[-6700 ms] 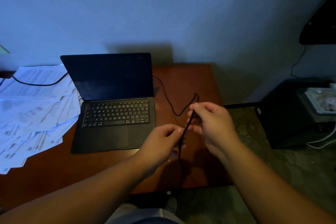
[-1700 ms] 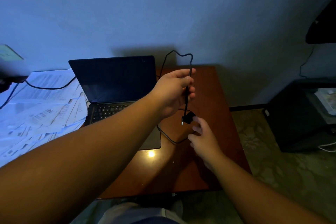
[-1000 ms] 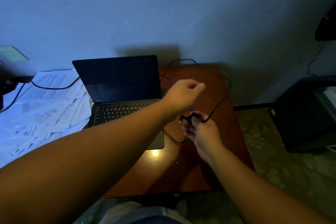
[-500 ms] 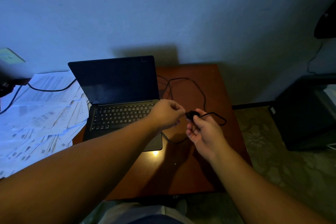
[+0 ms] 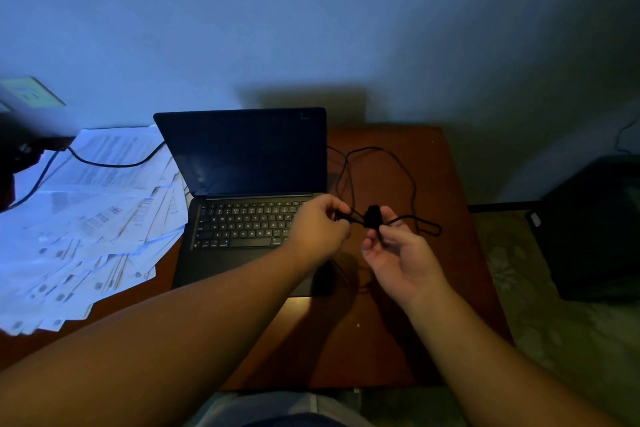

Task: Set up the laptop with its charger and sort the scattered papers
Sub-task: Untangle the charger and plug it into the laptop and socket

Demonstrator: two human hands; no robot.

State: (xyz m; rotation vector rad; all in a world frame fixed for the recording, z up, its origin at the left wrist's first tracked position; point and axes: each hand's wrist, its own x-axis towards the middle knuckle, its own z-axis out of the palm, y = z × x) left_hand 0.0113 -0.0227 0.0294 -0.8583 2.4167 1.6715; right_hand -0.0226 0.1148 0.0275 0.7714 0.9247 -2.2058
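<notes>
An open black laptop (image 5: 249, 198) with a dark screen stands on the brown wooden table (image 5: 388, 322). A thin black charger cable (image 5: 401, 166) loops over the table to its right. My left hand (image 5: 320, 227) pinches the cable's plug end just right of the keyboard. My right hand (image 5: 398, 253) holds the cable by a small black lump (image 5: 373, 217) between thumb and fingertips, palm up. White printed papers (image 5: 86, 218) lie fanned out left of the laptop.
A second black cord (image 5: 104, 161) runs across the papers toward a dark object at the left edge. A wall socket (image 5: 31, 94) sits on the blue wall. A black box (image 5: 599, 229) stands on the patterned floor to the right.
My left hand came down from the raised cable to beside the keyboard and now pinches the plug end. The cable's big loop has dropped onto the table. My right hand kept the black lump.
</notes>
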